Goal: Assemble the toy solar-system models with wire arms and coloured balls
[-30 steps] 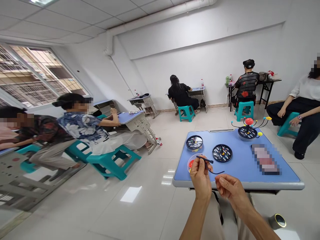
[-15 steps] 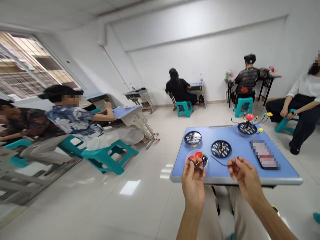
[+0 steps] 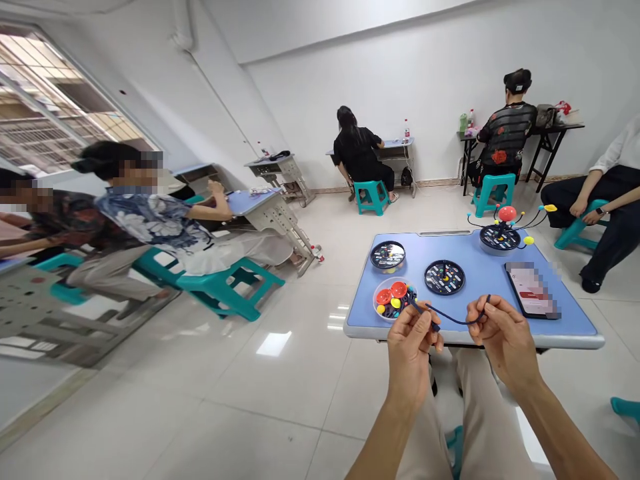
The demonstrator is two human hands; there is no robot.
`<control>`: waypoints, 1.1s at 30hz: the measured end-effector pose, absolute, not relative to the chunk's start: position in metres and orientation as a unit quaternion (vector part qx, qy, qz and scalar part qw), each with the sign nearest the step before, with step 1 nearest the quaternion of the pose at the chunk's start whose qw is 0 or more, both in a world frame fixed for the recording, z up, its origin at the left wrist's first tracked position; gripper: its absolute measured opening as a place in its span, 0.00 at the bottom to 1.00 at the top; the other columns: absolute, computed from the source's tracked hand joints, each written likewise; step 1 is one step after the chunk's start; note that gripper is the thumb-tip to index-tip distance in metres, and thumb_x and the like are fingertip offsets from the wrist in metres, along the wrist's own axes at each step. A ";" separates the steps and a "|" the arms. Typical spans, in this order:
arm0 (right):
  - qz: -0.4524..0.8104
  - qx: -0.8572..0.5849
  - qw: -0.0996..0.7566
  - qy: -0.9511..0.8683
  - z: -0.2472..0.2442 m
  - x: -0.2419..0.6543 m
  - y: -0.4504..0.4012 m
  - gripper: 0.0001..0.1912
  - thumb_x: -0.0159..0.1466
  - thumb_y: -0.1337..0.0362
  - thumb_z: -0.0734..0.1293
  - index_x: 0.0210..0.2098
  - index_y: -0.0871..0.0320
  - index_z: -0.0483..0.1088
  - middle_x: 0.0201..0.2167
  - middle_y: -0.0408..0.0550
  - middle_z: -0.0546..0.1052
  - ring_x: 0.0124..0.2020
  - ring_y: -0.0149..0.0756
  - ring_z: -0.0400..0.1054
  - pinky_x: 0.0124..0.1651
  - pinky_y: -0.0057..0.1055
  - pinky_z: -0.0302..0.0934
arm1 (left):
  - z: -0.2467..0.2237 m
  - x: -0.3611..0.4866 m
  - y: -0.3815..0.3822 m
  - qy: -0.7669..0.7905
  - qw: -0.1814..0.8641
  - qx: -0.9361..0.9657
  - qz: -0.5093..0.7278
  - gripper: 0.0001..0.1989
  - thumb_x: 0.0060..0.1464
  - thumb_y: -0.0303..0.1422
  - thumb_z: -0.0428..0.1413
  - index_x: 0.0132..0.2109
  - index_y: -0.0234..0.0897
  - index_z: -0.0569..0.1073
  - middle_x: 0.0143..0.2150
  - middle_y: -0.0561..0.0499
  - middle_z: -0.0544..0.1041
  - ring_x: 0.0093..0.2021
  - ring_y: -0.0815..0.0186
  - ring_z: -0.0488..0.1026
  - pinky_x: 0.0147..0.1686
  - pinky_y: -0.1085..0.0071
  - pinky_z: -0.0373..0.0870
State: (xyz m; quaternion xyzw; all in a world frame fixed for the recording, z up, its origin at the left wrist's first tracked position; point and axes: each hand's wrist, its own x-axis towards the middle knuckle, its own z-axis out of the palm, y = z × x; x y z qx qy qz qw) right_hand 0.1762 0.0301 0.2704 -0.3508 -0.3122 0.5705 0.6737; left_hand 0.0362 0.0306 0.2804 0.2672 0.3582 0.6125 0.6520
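Observation:
My left hand (image 3: 411, 343) is closed on a short dark blue plastic piece, pinched between thumb and fingers. Between the fingertips of my right hand (image 3: 505, 343) is one end of a thin, curved dark blue rod (image 3: 457, 323). The rod's other end reaches the piece in my left hand; whether they are joined I cannot tell. Just beyond my left hand stands a clear round tub (image 3: 375, 305) with red half-balls (image 3: 383, 297), yellow balls and dark parts. A black round base (image 3: 445, 285) with printed labels and a short central post lies past both hands.
On the blue table (image 3: 485, 273) are another round black-rimmed container (image 3: 388, 255), a planet model (image 3: 500, 238) with a red ball and curved arms, and a phone (image 3: 530, 293). A person (image 3: 620, 167) sits beyond the right side; others sit at desks, with green stools (image 3: 225, 287) about.
The view has tilted downward, so the table sits higher in it. My hands have come closer together, bringing the rod's far end to the piece in my left hand.

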 end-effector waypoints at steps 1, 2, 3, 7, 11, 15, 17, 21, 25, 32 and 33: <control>0.572 -0.351 0.671 -0.315 0.270 0.176 0.030 0.09 0.60 0.59 0.70 0.29 0.56 0.70 0.26 0.45 0.71 0.21 0.30 0.62 0.21 0.28 0.56 | 0.280 0.037 0.030 0.362 0.651 0.277 0.607 0.15 0.43 0.38 0.68 0.37 0.35 0.76 0.28 0.53 0.72 0.22 0.76 0.62 0.21 0.76 0.62; 0.574 -0.350 0.669 -0.319 0.271 0.176 0.030 0.09 0.60 0.58 0.70 0.29 0.57 0.70 0.26 0.45 0.71 0.21 0.30 0.62 0.21 0.28 0.55 | 0.279 0.038 0.030 0.366 0.649 0.285 0.603 0.16 0.43 0.38 0.68 0.37 0.34 0.77 0.28 0.53 0.72 0.22 0.76 0.62 0.21 0.76 0.62; 0.575 -0.347 0.667 -0.323 0.271 0.175 0.031 0.09 0.60 0.58 0.70 0.29 0.57 0.70 0.26 0.45 0.71 0.21 0.30 0.61 0.22 0.28 0.56 | 0.279 0.039 0.029 0.370 0.645 0.290 0.602 0.15 0.42 0.38 0.68 0.36 0.34 0.78 0.27 0.53 0.72 0.21 0.76 0.62 0.21 0.76 0.62; 0.573 -0.332 0.672 -0.331 0.270 0.173 0.032 0.09 0.61 0.58 0.70 0.31 0.57 0.72 0.27 0.44 0.72 0.21 0.28 0.61 0.23 0.27 0.56 | 0.278 0.044 0.028 0.380 0.625 0.287 0.619 0.14 0.42 0.39 0.68 0.30 0.33 0.77 0.26 0.53 0.72 0.20 0.76 0.62 0.20 0.76 0.62; 0.564 -0.344 0.676 -0.328 0.267 0.174 0.032 0.10 0.61 0.57 0.70 0.33 0.57 0.74 0.28 0.45 0.72 0.23 0.29 0.62 0.25 0.28 0.57 | 0.278 0.047 0.027 0.385 0.620 0.284 0.621 0.13 0.42 0.39 0.67 0.31 0.34 0.77 0.27 0.53 0.73 0.21 0.76 0.63 0.20 0.76 0.63; 0.552 -0.358 0.680 -0.324 0.264 0.175 0.034 0.11 0.60 0.55 0.71 0.35 0.57 0.75 0.28 0.45 0.73 0.24 0.30 0.63 0.25 0.29 0.58 | 0.275 0.049 0.029 0.384 0.618 0.286 0.624 0.13 0.42 0.39 0.67 0.31 0.34 0.77 0.26 0.53 0.72 0.21 0.76 0.63 0.20 0.76 0.63; 0.551 -0.361 0.680 -0.322 0.263 0.175 0.035 0.12 0.60 0.55 0.71 0.36 0.57 0.76 0.28 0.45 0.73 0.24 0.29 0.63 0.26 0.29 0.58 | 0.273 0.050 0.030 0.385 0.616 0.287 0.624 0.14 0.42 0.39 0.68 0.32 0.34 0.77 0.26 0.53 0.73 0.20 0.76 0.63 0.20 0.76 0.64; 0.549 -0.372 0.682 -0.309 0.260 0.174 0.038 0.12 0.58 0.55 0.73 0.36 0.57 0.76 0.27 0.45 0.73 0.23 0.29 0.63 0.25 0.28 0.58 | 0.271 0.051 0.032 0.389 0.617 0.283 0.622 0.15 0.41 0.40 0.68 0.32 0.33 0.77 0.26 0.53 0.73 0.20 0.76 0.63 0.20 0.76 0.64; 0.550 -0.377 0.685 -0.292 0.252 0.173 0.042 0.13 0.57 0.55 0.74 0.35 0.59 0.76 0.26 0.45 0.73 0.22 0.28 0.62 0.23 0.27 0.56 | 0.268 0.051 0.034 0.390 0.621 0.265 0.626 0.15 0.40 0.39 0.68 0.32 0.33 0.78 0.26 0.53 0.73 0.20 0.76 0.63 0.20 0.76 0.64; 0.565 -0.359 0.700 -0.250 0.246 0.171 0.048 0.16 0.53 0.54 0.76 0.36 0.58 0.77 0.28 0.46 0.75 0.24 0.29 0.63 0.25 0.27 0.59 | 0.260 0.050 0.039 0.386 0.617 0.239 0.643 0.15 0.39 0.38 0.69 0.31 0.33 0.77 0.26 0.53 0.74 0.20 0.76 0.64 0.19 0.77 0.64; 0.572 -0.344 0.704 -0.241 0.245 0.169 0.048 0.18 0.52 0.54 0.77 0.38 0.57 0.77 0.30 0.47 0.75 0.26 0.30 0.64 0.27 0.27 0.60 | 0.259 0.050 0.040 0.381 0.619 0.237 0.644 0.15 0.39 0.38 0.69 0.31 0.33 0.76 0.26 0.53 0.74 0.20 0.76 0.64 0.19 0.77 0.64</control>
